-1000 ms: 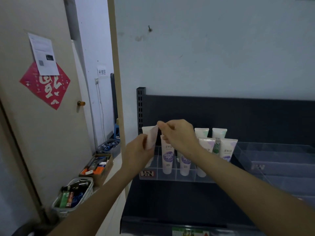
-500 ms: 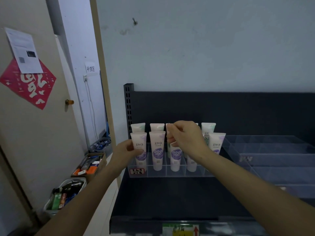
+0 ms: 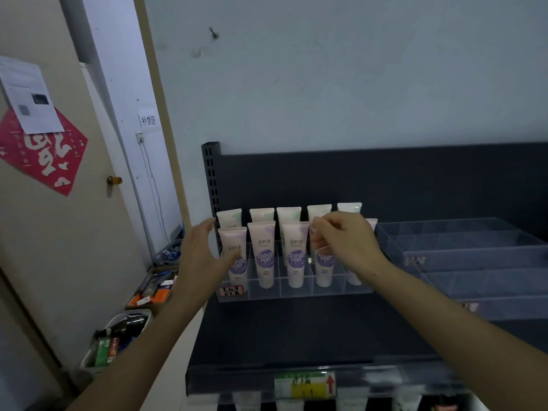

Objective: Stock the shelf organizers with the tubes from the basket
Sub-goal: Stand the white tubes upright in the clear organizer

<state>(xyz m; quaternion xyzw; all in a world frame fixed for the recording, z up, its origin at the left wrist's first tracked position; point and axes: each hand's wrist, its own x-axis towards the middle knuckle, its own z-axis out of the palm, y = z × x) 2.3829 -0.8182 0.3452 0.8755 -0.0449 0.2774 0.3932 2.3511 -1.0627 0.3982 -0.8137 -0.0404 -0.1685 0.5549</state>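
The left hand (image 3: 204,262) hangs open, fingers spread, just left of the front tubes (image 3: 265,253), while the right hand (image 3: 345,243) pinches the top of one tube (image 3: 324,264) standing in the clear organizer (image 3: 296,292), back tubes (image 3: 289,213) just beyond.

Pale tubes (image 3: 264,253) with purple labels stand upright, two rows deep, in the clear organizer (image 3: 329,292). A second clear organizer (image 3: 474,256) sits just beside it.
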